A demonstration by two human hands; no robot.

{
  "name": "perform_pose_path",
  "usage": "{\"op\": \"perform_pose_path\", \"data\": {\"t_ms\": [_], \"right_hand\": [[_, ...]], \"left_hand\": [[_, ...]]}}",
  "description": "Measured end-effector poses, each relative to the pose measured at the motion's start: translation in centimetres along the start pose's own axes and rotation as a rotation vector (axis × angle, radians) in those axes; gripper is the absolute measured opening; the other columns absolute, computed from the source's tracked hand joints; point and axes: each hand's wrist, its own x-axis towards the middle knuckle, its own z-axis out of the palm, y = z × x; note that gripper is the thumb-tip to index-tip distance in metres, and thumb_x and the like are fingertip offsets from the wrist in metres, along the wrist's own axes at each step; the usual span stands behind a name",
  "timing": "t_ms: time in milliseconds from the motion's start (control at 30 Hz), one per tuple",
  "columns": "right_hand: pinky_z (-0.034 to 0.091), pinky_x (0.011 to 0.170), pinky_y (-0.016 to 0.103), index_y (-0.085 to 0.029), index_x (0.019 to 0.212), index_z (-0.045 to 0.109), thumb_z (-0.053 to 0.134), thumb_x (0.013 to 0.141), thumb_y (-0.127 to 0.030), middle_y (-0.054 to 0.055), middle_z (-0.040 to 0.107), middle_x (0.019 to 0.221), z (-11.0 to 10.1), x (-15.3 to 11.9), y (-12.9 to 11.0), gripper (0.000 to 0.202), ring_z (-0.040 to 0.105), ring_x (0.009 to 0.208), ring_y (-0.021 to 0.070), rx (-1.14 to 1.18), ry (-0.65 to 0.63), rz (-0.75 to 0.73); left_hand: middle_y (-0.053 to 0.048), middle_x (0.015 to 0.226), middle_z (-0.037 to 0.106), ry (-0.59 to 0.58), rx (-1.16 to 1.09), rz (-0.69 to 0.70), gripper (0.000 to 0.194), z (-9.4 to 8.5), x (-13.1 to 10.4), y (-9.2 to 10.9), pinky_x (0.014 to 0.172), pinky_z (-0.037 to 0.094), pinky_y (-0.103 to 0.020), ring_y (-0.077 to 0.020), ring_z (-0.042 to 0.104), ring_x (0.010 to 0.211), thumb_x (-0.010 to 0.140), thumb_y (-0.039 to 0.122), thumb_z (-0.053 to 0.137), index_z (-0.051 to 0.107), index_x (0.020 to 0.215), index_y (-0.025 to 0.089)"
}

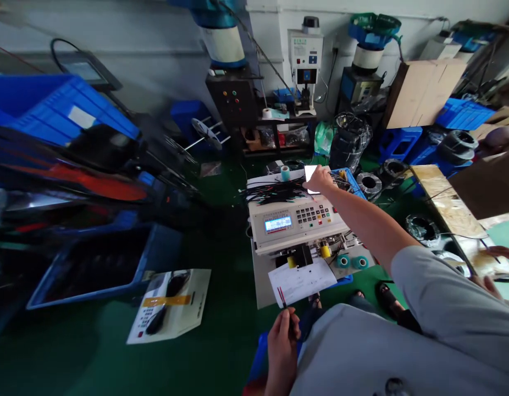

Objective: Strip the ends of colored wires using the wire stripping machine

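Note:
My left hand (283, 341) is at the bottom centre, its fingers pinched round a black cable (285, 304) whose stripped end shows thin red and dark wires. My right hand (321, 180) reaches over the top of a white control machine (258, 234) with a lit display. Its fingers are closed at the edge of a bright white rectangular object (309, 175). Beside it lies a heap of black cables (275, 191) with coloured tips. A printed white sheet (304, 281) lies in front of the machine, near my left hand.
Teal spools (343, 261) stand at the machine's front right. On the left are a blue crate (151, 264) and a white panel (197, 308) on the green floor. A press (306, 60) stands behind. Another person's hand (487, 289) shows at the right by a wooden bench (442, 192).

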Motion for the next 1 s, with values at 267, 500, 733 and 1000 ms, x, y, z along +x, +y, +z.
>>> {"op": "perform_pose_path", "data": {"t_ms": [267, 500, 733, 1000], "right_hand": [[0.044, 0.118, 0.056, 0.001, 0.153, 0.041, 0.086, 0.079, -0.048, 0.034, 0.054, 0.148, -0.6, -1.8, 0.0, 0.1, 0.053, 0.141, 0.0469, 0.015, 0.015, -0.021], [0.044, 0.12, 0.05, -0.008, 0.15, 0.053, 0.059, 0.103, -0.044, 0.024, 0.061, 0.149, -4.2, -7.1, 4.1, 0.059, 0.057, 0.14, 0.0376, 0.202, 0.048, -0.115], [0.059, 0.079, 0.033, -0.021, 0.115, 0.077, 0.065, 0.1, -0.057, 0.008, 0.079, 0.102, 2.2, -27.7, 13.0, 0.041, 0.073, 0.088, 0.0232, 0.777, -0.525, -0.319], [0.051, 0.057, 0.033, -0.02, 0.084, 0.067, 0.07, 0.096, -0.067, 0.004, 0.065, 0.069, 2.2, -35.9, 18.5, 0.048, 0.063, 0.059, 0.0192, 1.347, -0.73, -0.189]], "left_hand": [[-0.002, 0.07, 0.066, 0.001, -0.01, -0.011, 0.07, 1.0, 0.6, 0.6, 0.053, 0.042, -0.025, -0.0125, 0.052, 0.059, 0.052, 0.069, 0.099, 0.077, 0.091, 0.014], [-0.004, 0.074, 0.067, -0.097, 0.066, 0.042, 0.07, 2.3, 0.0, 1.1, 0.055, 0.043, -0.025, -0.0133, 0.052, 0.063, 0.06, 0.072, 0.096, 0.08, 0.093, 0.013], [-0.008, 0.075, 0.07, -0.373, 0.321, 0.169, 0.062, 6.5, -2.2, 2.4, 0.055, 0.043, -0.027, -0.0154, 0.054, 0.06, 0.079, 0.074, 0.083, 0.08, 0.092, 0.014], [-0.005, 0.072, 0.07, -0.689, 0.498, 0.253, 0.056, 12.7, -4.8, 0.3, 0.054, 0.042, -0.028, -0.0148, 0.052, 0.057, 0.095, 0.07, 0.067, 0.075, 0.088, 0.014]]}}
